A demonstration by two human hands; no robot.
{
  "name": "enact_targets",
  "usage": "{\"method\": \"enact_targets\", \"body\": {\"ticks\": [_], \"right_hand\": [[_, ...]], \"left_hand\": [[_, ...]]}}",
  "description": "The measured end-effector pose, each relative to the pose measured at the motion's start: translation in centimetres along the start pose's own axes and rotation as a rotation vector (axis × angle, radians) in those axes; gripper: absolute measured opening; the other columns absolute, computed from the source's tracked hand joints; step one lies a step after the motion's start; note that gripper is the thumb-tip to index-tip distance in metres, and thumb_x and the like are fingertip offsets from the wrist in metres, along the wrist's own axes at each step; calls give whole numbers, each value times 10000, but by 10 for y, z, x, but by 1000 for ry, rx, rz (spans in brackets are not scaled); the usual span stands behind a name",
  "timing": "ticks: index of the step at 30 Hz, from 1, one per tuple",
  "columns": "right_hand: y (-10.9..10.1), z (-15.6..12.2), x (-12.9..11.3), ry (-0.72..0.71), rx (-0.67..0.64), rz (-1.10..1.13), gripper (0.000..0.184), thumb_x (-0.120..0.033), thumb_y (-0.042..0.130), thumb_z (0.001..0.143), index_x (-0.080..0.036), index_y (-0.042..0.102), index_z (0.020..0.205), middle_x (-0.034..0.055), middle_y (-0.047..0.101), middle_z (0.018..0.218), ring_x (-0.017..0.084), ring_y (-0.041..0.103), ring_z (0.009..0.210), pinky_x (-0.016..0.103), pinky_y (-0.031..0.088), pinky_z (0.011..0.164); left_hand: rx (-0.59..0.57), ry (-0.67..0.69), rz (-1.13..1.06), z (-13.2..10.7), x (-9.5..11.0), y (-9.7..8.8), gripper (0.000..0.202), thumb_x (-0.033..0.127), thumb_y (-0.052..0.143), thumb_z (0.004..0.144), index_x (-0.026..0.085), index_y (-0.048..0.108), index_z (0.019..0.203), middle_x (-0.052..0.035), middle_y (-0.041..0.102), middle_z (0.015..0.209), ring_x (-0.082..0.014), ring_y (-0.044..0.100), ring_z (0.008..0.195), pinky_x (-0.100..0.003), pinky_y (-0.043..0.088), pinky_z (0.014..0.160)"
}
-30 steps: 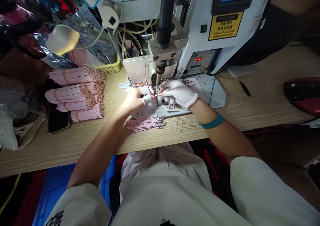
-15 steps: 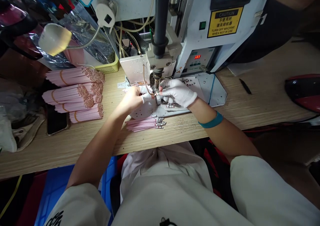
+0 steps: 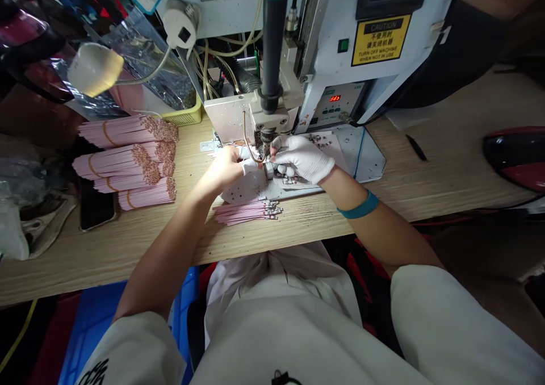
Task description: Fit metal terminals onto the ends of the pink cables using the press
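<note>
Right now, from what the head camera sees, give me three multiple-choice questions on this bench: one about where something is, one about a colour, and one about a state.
1. Where do the loose pink strips lie?
A. On the wooden table, in front of the metal plate
B. In the yellow basket
C. On the machine's control panel

2. What colour is the wristband?
A. Red
B. Teal
C. Yellow

3. How is the right hand covered?
A. It is bare
B. Black glove
C. White glove

Answers: 1 A, the strips rest on the wood, nearer the person than the plate. 2 B, the band shows blue-green. 3 C, white glove fabric covers the fingers.
</note>
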State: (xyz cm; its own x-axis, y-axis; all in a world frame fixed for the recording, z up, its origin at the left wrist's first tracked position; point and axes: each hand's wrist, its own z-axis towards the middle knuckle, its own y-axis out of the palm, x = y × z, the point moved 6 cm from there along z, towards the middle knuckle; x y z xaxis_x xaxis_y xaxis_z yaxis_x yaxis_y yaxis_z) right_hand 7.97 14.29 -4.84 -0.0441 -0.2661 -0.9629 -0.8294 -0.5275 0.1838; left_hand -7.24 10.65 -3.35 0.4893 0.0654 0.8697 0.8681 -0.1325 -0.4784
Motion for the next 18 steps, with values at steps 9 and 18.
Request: {"method": "enact_targets", "body": {"ticks": [9, 18], "right_hand": [[-24, -13, -21, -52, 17, -193, 145, -33, 628, 810, -164, 590, 857, -2, 578, 627, 87, 535, 468, 168, 414, 349], [-14, -10, -11, 6, 41, -395, 137, -176, 666, 885, -141, 606, 767, 1, 572, 573, 69, 482, 357, 170, 354, 251]], "left_hand": [[-75, 37, -1, -4, 1, -2, 213, 341, 722, 681, 137, 662, 672, -4, 602, 666, -123, 486, 612, -249, 353, 576], [-47, 44, -86, -1, -6, -1, 176, 311, 684, 696, 135, 692, 700, -23, 655, 710, -131, 532, 641, -239, 385, 588]]}}
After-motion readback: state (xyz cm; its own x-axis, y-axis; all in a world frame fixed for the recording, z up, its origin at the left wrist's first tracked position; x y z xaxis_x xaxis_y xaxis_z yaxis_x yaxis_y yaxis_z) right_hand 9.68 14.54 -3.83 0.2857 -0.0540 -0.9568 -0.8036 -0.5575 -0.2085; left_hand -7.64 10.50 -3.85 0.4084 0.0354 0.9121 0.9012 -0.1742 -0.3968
